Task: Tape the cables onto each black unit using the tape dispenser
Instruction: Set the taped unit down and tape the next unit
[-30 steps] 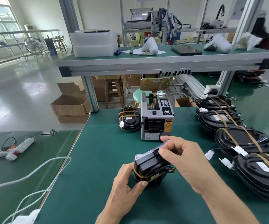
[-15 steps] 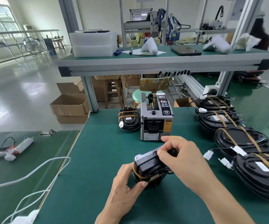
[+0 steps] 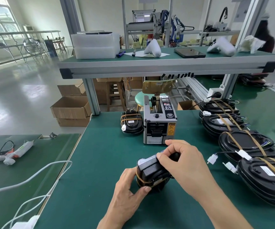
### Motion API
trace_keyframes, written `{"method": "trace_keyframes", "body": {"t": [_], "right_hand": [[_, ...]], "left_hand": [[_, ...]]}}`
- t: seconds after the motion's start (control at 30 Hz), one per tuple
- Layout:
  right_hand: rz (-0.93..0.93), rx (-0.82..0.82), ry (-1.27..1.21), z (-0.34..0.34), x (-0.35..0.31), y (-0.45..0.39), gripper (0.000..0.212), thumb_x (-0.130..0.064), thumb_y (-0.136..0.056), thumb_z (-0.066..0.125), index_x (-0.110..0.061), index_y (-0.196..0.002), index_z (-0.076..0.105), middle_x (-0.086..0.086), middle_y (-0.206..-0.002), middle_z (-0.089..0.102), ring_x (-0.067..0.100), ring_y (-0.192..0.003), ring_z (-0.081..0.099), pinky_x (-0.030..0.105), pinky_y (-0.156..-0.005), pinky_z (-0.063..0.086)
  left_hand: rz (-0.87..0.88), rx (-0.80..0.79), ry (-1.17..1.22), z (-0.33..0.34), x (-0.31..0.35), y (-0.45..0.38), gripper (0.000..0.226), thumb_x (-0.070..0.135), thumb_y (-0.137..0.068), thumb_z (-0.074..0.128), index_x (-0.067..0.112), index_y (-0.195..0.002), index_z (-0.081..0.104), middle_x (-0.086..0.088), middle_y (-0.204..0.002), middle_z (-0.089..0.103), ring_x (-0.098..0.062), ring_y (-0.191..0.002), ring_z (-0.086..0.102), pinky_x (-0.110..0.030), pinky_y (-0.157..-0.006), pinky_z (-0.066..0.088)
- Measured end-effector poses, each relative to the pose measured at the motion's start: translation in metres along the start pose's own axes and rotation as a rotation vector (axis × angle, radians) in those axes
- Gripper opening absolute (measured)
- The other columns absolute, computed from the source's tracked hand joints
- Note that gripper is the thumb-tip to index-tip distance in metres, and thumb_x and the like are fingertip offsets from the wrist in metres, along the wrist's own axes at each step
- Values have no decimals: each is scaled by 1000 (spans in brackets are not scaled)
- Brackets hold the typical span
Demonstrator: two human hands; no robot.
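Observation:
A black unit [image 3: 151, 175] stands on edge on the green mat in front of me, with brownish tape around its lower part. My left hand [image 3: 130, 194] grips its lower left side, thumb across the tape. My right hand [image 3: 181, 162] curls over its top right edge, fingertips pressing there; the cables under it are mostly hidden. The grey tape dispenser [image 3: 159, 123] stands just behind the unit. A taped black unit [image 3: 131, 123] lies to the dispenser's left. Several taped black units [image 3: 247, 144] with white connectors lie in a row at the right.
A white glue gun [image 3: 13, 152] lies on the lower table at left, and white cables [image 3: 39, 172] cross its corner. A green-topped shelf [image 3: 166, 66] on aluminium posts spans above the bench's far edge. Cardboard boxes [image 3: 70, 109] sit on the floor behind.
My right hand has slid down onto the unit's top right edge, its fingers curling in tighter over it. The left hand and the unit have stayed where they were.

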State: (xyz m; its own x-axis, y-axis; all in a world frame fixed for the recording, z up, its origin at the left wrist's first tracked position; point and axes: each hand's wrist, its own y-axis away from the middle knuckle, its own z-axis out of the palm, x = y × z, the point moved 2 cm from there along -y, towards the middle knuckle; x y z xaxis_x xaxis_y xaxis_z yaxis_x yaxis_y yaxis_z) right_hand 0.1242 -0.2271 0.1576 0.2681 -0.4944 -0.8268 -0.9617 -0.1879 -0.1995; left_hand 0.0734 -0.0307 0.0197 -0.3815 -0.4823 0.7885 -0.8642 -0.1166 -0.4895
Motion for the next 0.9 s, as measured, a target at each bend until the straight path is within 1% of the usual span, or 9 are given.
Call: {"method": "trace_keyframes", "body": {"t": [0.1, 0.17, 0.23, 0.43, 0.57, 0.67, 0.73, 0.8, 0.9], "right_hand": [[17, 14, -49, 2, 2, 0, 12, -38, -82, 83, -34, -76, 73, -30, -115, 63, -19, -111, 53, 20, -98, 46], [46, 39, -95, 3, 5, 0, 12, -40, -81, 83, -34, -80, 72, -29, -112, 65, -12, -110, 57, 36, -94, 56], [67, 47, -147, 5, 7, 1, 20, -43, -79, 83, -34, -88, 68, -26, -109, 66, -1, -104, 62, 44, -86, 60], [92, 67, -267, 16, 16, 3, 38, -54, -74, 71, -39, -108, 62, -14, -102, 67, 12, -96, 65, 49, -85, 60], [81, 144, -456, 25, 25, -10, 31, -37, -89, 66, -47, -118, 63, -11, -107, 73, 7, -100, 68, 32, -87, 53], [221, 111, -805, 29, 45, -24, 26, -29, -107, 54, -27, -128, 69, 5, -105, 79, 18, -96, 69, 32, -86, 48], [242, -13, -794, 38, 62, -25, 42, -40, -108, 44, -17, -128, 71, 5, -115, 78, 22, -104, 68, 34, -91, 47], [252, -120, -742, 49, 79, -19, 41, -41, -109, 40, -25, -133, 69, -2, -129, 74, 19, -124, 66, 37, -109, 47], [220, -179, -690, 62, 90, -10, 36, -44, -99, 53, -49, -132, 67, -13, -138, 67, 7, -134, 59, 33, -116, 44]], "left_hand": [[-11, 6, 13, 0, 0, 1, 49, 68, -97, 65, 48, -141, 58, 12, -130, 68, -20, -120, 66, -31, -97, 54], [-19, 8, 15, 0, 0, 1, 49, 70, -97, 64, 48, -140, 58, 13, -128, 68, -19, -119, 67, -34, -96, 55], [-22, 7, 9, -1, 2, 0, 49, 70, -97, 64, 48, -140, 58, 13, -128, 68, -19, -119, 67, -29, -98, 52], [-57, 8, 9, -1, 7, -1, 46, 71, -97, 62, 49, -138, 59, 13, -129, 70, -18, -121, 67, -27, -98, 52], [-98, -7, 77, -1, 5, -1, 45, 63, -101, 64, 37, -137, 61, 5, -126, 74, -23, -120, 70, -31, -99, 54], [-147, -17, 128, -1, 5, -1, 38, 56, -103, 64, 35, -135, 63, 3, -121, 76, -20, -114, 73, -20, -91, 56], [-215, 0, 137, -2, 4, -3, 36, 61, -101, 62, 40, -130, 63, 6, -116, 77, -16, -106, 73, -13, -83, 54], [-271, 8, 165, -3, 1, -4, 42, 71, -98, 58, 41, -127, 64, 9, -114, 77, -11, -102, 72, -15, -83, 54], [-339, -23, 192, -1, -6, -3, 49, 69, -96, 54, 34, -127, 65, 10, -113, 79, -12, -106, 74, -33, -92, 57]]}}
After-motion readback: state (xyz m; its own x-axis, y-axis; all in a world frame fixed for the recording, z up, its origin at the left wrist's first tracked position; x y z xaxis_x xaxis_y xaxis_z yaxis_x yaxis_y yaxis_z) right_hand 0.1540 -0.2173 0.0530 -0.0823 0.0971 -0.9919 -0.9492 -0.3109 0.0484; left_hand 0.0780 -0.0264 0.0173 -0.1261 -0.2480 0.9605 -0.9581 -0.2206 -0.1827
